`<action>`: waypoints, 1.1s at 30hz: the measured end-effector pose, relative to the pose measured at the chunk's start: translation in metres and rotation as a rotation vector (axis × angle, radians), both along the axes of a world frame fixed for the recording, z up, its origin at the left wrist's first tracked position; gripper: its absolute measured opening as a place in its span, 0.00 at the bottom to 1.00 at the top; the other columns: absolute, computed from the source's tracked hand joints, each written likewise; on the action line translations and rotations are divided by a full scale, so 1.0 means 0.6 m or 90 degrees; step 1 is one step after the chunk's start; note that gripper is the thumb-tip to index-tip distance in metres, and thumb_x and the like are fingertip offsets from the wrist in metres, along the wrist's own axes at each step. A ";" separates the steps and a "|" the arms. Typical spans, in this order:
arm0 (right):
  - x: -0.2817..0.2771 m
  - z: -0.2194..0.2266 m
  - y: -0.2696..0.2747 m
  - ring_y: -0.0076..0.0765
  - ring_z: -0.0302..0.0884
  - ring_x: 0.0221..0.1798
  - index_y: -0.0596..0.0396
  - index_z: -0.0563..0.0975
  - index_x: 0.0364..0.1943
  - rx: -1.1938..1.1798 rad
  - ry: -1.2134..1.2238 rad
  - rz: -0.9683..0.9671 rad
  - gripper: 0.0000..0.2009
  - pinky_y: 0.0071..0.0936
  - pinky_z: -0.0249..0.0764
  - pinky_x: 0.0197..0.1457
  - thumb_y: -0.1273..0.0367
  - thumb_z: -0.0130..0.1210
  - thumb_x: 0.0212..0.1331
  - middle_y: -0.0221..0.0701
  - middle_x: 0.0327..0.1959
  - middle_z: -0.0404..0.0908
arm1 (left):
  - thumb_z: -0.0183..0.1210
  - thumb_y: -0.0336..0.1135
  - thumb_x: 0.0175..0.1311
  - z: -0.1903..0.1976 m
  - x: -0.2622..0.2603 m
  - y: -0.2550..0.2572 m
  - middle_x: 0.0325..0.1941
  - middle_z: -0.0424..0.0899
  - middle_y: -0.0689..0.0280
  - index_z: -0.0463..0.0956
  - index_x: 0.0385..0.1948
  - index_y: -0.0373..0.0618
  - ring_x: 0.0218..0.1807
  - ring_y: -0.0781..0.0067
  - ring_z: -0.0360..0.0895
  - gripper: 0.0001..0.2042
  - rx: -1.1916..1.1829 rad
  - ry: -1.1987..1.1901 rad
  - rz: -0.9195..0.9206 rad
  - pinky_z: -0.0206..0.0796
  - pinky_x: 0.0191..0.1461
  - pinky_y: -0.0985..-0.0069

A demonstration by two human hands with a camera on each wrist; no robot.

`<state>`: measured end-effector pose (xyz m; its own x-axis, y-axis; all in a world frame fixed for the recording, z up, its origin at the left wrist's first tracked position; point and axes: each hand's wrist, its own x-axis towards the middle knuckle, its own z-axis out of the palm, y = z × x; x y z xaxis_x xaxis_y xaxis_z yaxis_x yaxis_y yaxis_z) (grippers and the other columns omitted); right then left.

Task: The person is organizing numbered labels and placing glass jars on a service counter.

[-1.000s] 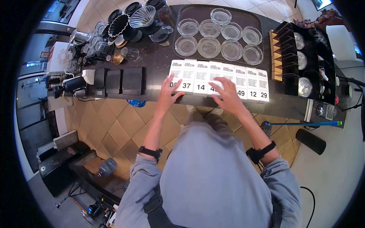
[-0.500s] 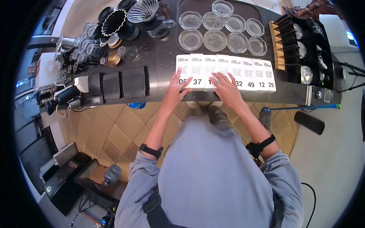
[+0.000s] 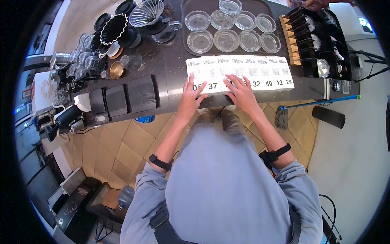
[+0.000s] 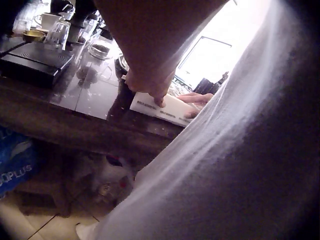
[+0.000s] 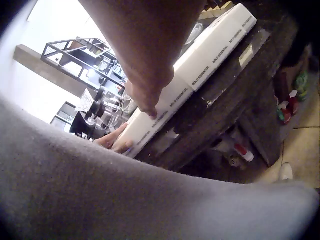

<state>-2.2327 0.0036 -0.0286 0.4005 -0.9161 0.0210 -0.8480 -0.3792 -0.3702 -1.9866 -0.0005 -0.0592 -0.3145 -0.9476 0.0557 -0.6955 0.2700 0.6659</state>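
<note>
A row of white boxes (image 3: 265,73), standing side by side with printed numbers such as 05, 37, 32 and 29 on top, lies along the counter's near edge. My left hand (image 3: 189,101) rests at the left end of the row, fingers extended over the box marked 05 and thumb at its near edge. Across the middle boxes lies my right hand (image 3: 242,96), its fingers stretched over their tops and hiding some numbers. The right wrist view shows the boxes' near sides (image 5: 210,62) with printed lettering, the right fingers bent down against them.
Behind the boxes, a dark tray (image 3: 185,45) carries several glass ashtrays (image 3: 226,40). Flat black scales (image 3: 142,93) lie to the left, with drippers (image 3: 113,29) and glassware beyond. A black organizer (image 3: 321,44) stands right. A mop (image 3: 317,105) leans below the counter edge.
My right hand has moved left along the row, uncovering the box marked 32. The boxes' near edges look more even. My left hand stays at the left end while the head view has shifted.
</note>
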 end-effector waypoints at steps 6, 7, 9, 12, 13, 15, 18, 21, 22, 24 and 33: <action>0.005 -0.002 0.004 0.36 0.60 0.72 0.43 0.70 0.65 -0.001 0.003 -0.018 0.28 0.46 0.50 0.74 0.68 0.60 0.57 0.27 0.69 0.66 | 0.68 0.37 0.55 0.005 0.000 0.001 0.77 0.49 0.47 0.76 0.60 0.62 0.73 0.37 0.55 0.27 0.001 0.004 0.003 0.61 0.68 0.56; 0.005 -0.001 0.004 0.36 0.60 0.72 0.43 0.70 0.65 -0.001 0.003 -0.018 0.28 0.46 0.50 0.74 0.68 0.60 0.57 0.27 0.69 0.66 | 0.68 0.36 0.55 0.006 -0.001 0.001 0.77 0.49 0.47 0.75 0.60 0.62 0.73 0.37 0.55 0.27 0.004 0.005 0.002 0.61 0.69 0.56; 0.006 -0.001 0.004 0.36 0.60 0.72 0.43 0.70 0.65 0.001 0.006 -0.023 0.28 0.45 0.50 0.74 0.68 0.60 0.57 0.28 0.69 0.66 | 0.68 0.36 0.55 0.006 0.000 0.000 0.77 0.49 0.47 0.75 0.60 0.62 0.73 0.37 0.55 0.27 0.005 0.007 0.000 0.60 0.69 0.56; 0.008 -0.004 0.006 0.36 0.60 0.73 0.43 0.70 0.64 -0.002 -0.004 -0.030 0.27 0.45 0.51 0.74 0.68 0.60 0.57 0.28 0.69 0.66 | 0.68 0.35 0.55 0.006 0.000 -0.001 0.77 0.49 0.47 0.75 0.60 0.61 0.73 0.37 0.55 0.27 0.009 0.012 -0.001 0.60 0.69 0.56; 0.008 -0.006 0.008 0.36 0.60 0.73 0.43 0.70 0.64 -0.001 -0.004 -0.029 0.27 0.45 0.51 0.74 0.68 0.60 0.57 0.28 0.69 0.66 | 0.68 0.35 0.55 0.009 -0.001 -0.001 0.77 0.49 0.47 0.75 0.60 0.60 0.73 0.38 0.56 0.27 0.014 0.017 0.001 0.60 0.69 0.56; 0.010 -0.008 0.008 0.37 0.58 0.73 0.45 0.67 0.66 -0.002 0.000 -0.027 0.31 0.45 0.50 0.74 0.68 0.62 0.55 0.29 0.70 0.64 | 0.68 0.34 0.55 0.011 0.000 0.000 0.77 0.49 0.47 0.75 0.60 0.59 0.73 0.39 0.56 0.27 0.020 0.022 0.006 0.60 0.69 0.57; 0.009 0.005 0.011 0.38 0.56 0.75 0.47 0.63 0.69 0.027 -0.020 -0.061 0.36 0.46 0.49 0.75 0.68 0.64 0.53 0.30 0.72 0.61 | 0.69 0.33 0.53 0.005 0.000 -0.003 0.78 0.47 0.48 0.75 0.61 0.59 0.73 0.40 0.56 0.29 0.034 0.028 0.006 0.60 0.70 0.57; -0.022 0.017 0.011 0.37 0.53 0.76 0.51 0.59 0.70 0.040 0.046 -0.076 0.40 0.48 0.46 0.77 0.68 0.66 0.50 0.33 0.73 0.59 | 0.70 0.32 0.51 -0.004 0.005 -0.006 0.79 0.41 0.47 0.70 0.65 0.57 0.73 0.40 0.57 0.34 0.023 0.046 -0.006 0.59 0.70 0.58; -0.032 0.019 0.011 0.36 0.52 0.77 0.50 0.60 0.70 0.041 0.074 -0.093 0.39 0.49 0.45 0.77 0.69 0.65 0.51 0.31 0.73 0.59 | 0.70 0.32 0.51 -0.002 0.005 -0.006 0.78 0.39 0.45 0.65 0.67 0.55 0.73 0.39 0.56 0.37 0.041 0.062 0.015 0.59 0.71 0.58; -0.052 0.008 0.008 0.35 0.53 0.76 0.50 0.60 0.70 0.034 0.096 -0.081 0.39 0.48 0.44 0.77 0.69 0.65 0.51 0.29 0.73 0.59 | 0.71 0.31 0.50 0.002 0.004 -0.007 0.78 0.36 0.44 0.61 0.70 0.53 0.73 0.39 0.55 0.41 0.059 0.081 0.031 0.58 0.71 0.58; -0.064 -0.006 0.005 0.31 0.54 0.76 0.50 0.62 0.69 0.022 0.101 -0.058 0.36 0.47 0.43 0.78 0.69 0.63 0.53 0.27 0.73 0.60 | 0.69 0.30 0.54 0.007 0.002 -0.007 0.78 0.35 0.43 0.51 0.73 0.45 0.75 0.41 0.50 0.44 0.133 0.139 0.036 0.56 0.73 0.61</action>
